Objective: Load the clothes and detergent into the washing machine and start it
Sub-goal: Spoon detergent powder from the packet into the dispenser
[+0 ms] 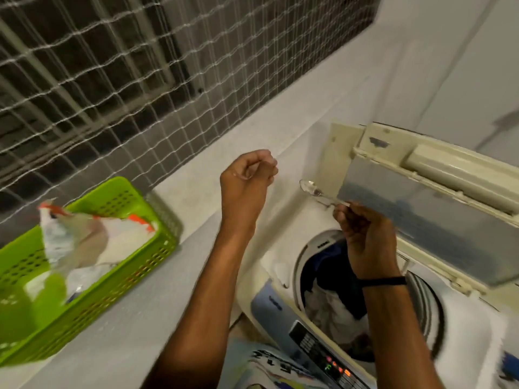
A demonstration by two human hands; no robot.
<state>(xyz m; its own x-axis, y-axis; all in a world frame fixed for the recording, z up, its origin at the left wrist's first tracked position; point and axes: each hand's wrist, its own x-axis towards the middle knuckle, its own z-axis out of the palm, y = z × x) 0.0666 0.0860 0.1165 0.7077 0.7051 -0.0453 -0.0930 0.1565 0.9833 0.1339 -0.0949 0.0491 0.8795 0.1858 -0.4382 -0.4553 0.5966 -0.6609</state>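
A top-loading washing machine (283,301) stands at the lower right with its lid (421,203) raised. Dark blue and white clothes (328,293) lie in the drum. My right hand (365,240) hovers over the drum opening and pinches the handle of a clear plastic spoon (311,190), whose bowl points up and left. My left hand (247,178) is raised over the white ledge, fingers curled, holding nothing. A detergent bag (75,234), white with orange marks, stands open in the green basket (118,282) at the left.
The control panel (325,357) at the machine's front shows lit orange and green lights. The white ledge (174,276) runs under a window covered with netting and a grille (112,80). A white wall rises behind the machine.
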